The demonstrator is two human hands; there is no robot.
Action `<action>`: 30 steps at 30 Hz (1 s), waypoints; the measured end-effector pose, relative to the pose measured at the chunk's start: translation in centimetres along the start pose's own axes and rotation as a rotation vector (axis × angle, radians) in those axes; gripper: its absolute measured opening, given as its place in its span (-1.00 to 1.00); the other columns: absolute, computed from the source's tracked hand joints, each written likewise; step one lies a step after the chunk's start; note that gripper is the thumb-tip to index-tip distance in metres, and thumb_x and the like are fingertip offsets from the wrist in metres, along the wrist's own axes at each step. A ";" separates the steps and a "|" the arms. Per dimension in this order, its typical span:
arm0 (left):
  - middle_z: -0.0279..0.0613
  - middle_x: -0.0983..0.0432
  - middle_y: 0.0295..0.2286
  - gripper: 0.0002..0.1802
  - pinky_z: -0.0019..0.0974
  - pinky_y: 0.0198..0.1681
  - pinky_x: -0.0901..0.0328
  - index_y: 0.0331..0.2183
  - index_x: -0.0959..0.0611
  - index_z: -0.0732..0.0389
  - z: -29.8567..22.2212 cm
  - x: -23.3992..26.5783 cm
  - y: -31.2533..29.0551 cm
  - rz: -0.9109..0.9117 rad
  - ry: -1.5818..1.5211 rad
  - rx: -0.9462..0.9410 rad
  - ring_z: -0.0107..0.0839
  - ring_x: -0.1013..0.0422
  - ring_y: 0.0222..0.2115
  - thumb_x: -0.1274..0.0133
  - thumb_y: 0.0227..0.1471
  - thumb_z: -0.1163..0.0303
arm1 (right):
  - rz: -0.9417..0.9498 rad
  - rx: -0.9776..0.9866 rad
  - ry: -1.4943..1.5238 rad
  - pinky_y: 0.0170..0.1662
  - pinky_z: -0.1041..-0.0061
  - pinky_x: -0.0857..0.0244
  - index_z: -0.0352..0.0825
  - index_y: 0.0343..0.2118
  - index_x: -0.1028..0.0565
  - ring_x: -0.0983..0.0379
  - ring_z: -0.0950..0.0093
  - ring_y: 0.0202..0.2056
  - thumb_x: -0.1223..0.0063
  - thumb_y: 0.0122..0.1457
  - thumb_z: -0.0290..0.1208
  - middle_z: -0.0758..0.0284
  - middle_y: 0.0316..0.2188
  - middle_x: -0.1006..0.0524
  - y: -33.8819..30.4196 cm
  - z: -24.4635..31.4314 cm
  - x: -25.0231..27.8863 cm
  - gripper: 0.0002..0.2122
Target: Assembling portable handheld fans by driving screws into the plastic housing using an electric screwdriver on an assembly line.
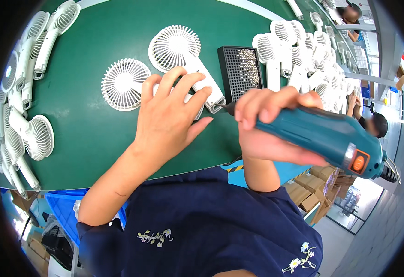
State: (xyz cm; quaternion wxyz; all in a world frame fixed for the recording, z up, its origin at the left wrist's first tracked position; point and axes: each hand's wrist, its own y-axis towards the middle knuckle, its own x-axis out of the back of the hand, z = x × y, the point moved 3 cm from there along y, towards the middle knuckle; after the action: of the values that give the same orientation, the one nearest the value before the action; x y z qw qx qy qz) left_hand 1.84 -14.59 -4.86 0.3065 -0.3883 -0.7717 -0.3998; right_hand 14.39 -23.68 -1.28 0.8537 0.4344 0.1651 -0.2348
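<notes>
My right hand (276, 124) is wrapped around a teal electric screwdriver (317, 131) with an orange switch. Its dark bit points left, with the tip at the handle end of a white handheld fan (176, 44). Over the handles of this fan and a second white handheld fan (124, 83) lies my left hand (167, 106), fingers spread and thumb stretched out. The left fingertips rest on the first fan's handle, and the palm hides much of the second handle. Just beyond the bit stands a black perforated tray (232, 76) with many small screws (249, 67) on it.
White fans (299, 55) are heaped at the right of the green table (91, 134), more fans (38, 137) at the left. A blue bin (63, 207) sits below the near edge. Cardboard boxes (310, 187) stand lower right. Other people (377, 123) work at the far right.
</notes>
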 end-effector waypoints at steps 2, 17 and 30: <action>-0.26 -0.39 -0.08 -0.45 -0.06 0.00 -0.13 -0.19 -0.58 0.09 -1.2 -0.3 0.3 0.010 0.050 0.020 -0.19 -0.26 0.00 -0.37 -0.33 0.25 | 0.014 0.006 -0.016 -0.62 0.38 -0.27 -0.28 0.06 -0.24 -0.30 0.39 -0.69 0.25 0.01 0.52 0.22 -0.51 -0.39 0.9 2.5 0.2 -0.14; -0.05 -0.36 0.06 -0.33 -0.09 0.21 -0.11 0.09 -0.45 0.13 4.0 4.6 8.4 0.264 -0.022 -0.170 -0.08 -0.22 0.13 -0.23 -0.07 0.17 | -0.254 0.063 -0.216 -0.75 0.44 -0.16 -0.21 -0.03 -0.32 -0.21 0.46 -0.79 0.38 -0.01 0.56 0.31 -0.61 -0.33 1.1 2.1 6.8 -0.16; -0.21 -0.47 -0.26 -0.57 -0.22 -0.17 -0.32 -0.19 -0.64 0.20 -0.8 2.4 2.0 0.176 -0.165 -0.057 -0.22 -0.40 -0.25 -0.30 -0.22 0.42 | -0.366 0.055 -0.049 -0.79 0.50 -0.10 -0.20 -0.01 -0.32 -0.15 0.53 -0.81 0.39 0.07 0.50 0.38 -0.62 -0.29 1.6 4.6 3.8 -0.22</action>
State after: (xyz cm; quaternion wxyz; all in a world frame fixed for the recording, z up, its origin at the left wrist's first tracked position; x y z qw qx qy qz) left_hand 2.49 -13.68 -1.84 0.2649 -0.4947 -0.7454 -0.3598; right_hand 18.80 -27.58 0.55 0.7884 0.4143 0.2143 -0.4011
